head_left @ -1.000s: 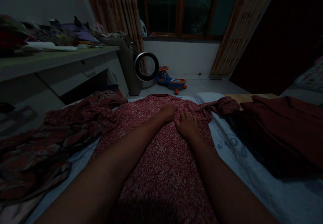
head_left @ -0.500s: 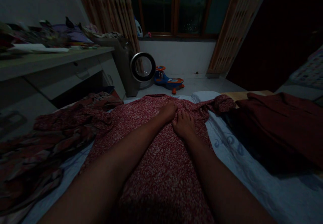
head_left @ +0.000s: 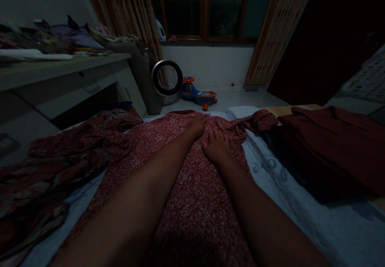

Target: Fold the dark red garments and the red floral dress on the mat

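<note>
The left hand (head_left: 196, 126) has edged toward the neckline (head_left: 182, 112) of the red speckled garment (head_left: 192, 195), away from the right hand (head_left: 217, 148). The garment lies spread over a pale-blue sheet (head_left: 270, 191); the right fingers (head_left: 220, 136) rest splayed on it; whether the left fingers (head_left: 201, 119) grip cannot be told.

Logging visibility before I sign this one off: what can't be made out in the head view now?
In the head view:
Left hand: its own back hides whether it grips the speckled red garment.
Right hand: its back hides the palm.
That garment's near end: in shadow, cut off by the bottom edge.
Patterned clothes: cut off by the left edge.
Whatever lies beneath the maroon garment: lost in darkness.
Clutter on the counter: blurred and dim.
</note>
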`<state>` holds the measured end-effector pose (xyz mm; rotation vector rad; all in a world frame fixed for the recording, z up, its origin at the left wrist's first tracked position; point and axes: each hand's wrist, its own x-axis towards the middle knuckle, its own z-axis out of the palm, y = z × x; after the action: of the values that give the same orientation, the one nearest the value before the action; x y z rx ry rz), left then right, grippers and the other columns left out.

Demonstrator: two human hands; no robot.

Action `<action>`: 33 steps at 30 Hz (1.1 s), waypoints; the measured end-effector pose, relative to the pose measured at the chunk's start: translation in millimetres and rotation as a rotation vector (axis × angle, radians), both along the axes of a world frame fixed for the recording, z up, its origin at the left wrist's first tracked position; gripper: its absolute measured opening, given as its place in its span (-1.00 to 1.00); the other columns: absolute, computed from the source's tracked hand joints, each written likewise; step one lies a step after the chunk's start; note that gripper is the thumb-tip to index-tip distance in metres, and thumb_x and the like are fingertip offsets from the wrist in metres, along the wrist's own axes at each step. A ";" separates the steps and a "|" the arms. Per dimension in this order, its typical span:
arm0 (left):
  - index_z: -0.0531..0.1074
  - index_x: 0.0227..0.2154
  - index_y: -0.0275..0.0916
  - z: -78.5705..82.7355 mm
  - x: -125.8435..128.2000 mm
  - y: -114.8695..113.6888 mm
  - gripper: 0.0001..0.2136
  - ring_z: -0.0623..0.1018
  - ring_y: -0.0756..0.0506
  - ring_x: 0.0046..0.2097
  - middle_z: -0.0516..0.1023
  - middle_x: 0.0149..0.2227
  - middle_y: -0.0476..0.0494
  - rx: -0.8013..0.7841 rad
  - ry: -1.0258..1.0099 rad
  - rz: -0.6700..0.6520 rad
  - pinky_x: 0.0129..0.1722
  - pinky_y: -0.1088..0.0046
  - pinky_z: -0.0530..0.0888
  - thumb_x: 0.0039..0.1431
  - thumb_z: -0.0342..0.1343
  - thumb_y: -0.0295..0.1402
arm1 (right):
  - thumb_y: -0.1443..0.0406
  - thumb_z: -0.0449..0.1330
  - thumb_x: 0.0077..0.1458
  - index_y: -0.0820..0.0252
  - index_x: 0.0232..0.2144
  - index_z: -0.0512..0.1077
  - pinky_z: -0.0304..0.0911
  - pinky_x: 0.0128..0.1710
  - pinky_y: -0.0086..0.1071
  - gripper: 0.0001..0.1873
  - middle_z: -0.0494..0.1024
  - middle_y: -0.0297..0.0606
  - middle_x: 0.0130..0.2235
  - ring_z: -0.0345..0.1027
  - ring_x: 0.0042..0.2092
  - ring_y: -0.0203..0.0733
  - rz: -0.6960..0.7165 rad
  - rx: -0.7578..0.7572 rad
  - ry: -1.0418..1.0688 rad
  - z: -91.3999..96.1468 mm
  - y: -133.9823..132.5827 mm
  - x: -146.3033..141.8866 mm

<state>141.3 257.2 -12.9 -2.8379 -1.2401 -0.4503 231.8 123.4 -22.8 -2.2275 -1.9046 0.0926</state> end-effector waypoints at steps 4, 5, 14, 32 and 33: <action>0.44 0.04 -0.19 1.0 -34.9 -26.1 -0.67 0.39 -0.16 0.18 0.43 0.15 -0.21 0.055 -0.022 0.061 0.19 0.28 0.32 0.32 -0.12 -0.43 | 0.01 -0.12 0.28 0.34 0.34 0.07 -0.29 0.32 -0.04 -0.26 -0.01 0.03 0.41 -0.17 0.39 0.07 0.002 -0.007 -0.004 1.0 -0.8 -0.5; 0.46 0.00 -0.19 0.9 -47.7 -32.8 -0.69 0.42 -0.17 0.14 0.46 0.10 -0.23 0.054 -0.010 0.083 0.16 0.27 0.34 0.32 -0.11 -0.41 | 0.01 -0.12 0.28 0.35 0.34 0.07 -0.28 0.32 -0.04 -0.26 0.00 0.04 0.41 -0.16 0.39 0.08 0.000 -0.001 -0.007 1.6 -1.3 -0.8; 0.35 0.13 -0.20 -11.7 -152.2 -17.4 -0.60 0.42 -0.14 0.17 0.45 0.15 -0.20 -0.034 0.060 0.157 0.19 0.32 0.31 0.36 -0.16 -0.19 | 0.04 -0.09 0.28 0.32 0.30 0.15 -0.22 0.30 -0.05 -0.32 0.09 0.06 0.37 -0.07 0.36 0.09 0.011 0.038 -0.016 5.8 -4.3 -1.7; 0.39 0.08 -0.20 -4.5 -188.9 -72.4 -0.59 0.45 -0.23 0.10 0.48 0.08 -0.25 0.015 0.169 0.360 0.11 0.20 0.36 0.36 -0.20 -0.14 | 0.22 0.04 0.24 0.18 0.19 0.29 -0.10 0.27 -0.17 -0.52 0.24 -0.10 0.31 0.05 0.28 -0.03 0.330 0.202 -0.001 18.0 -11.6 -15.3; 0.35 0.13 -0.19 -7.0 -194.3 -73.3 -0.58 0.41 -0.21 0.15 0.44 0.14 -0.22 0.001 0.151 0.342 0.15 0.19 0.33 0.37 -0.20 -0.13 | 0.21 0.03 0.25 0.15 0.14 0.35 -0.04 0.24 -0.22 -0.57 0.31 -0.13 0.25 0.13 0.23 -0.06 0.399 0.173 0.010 18.3 -12.3 -17.0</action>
<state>-53.0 183.8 -19.9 -2.5245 -1.6436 -0.2197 214.8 111.1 -4.6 -1.7126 -2.2310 -0.0017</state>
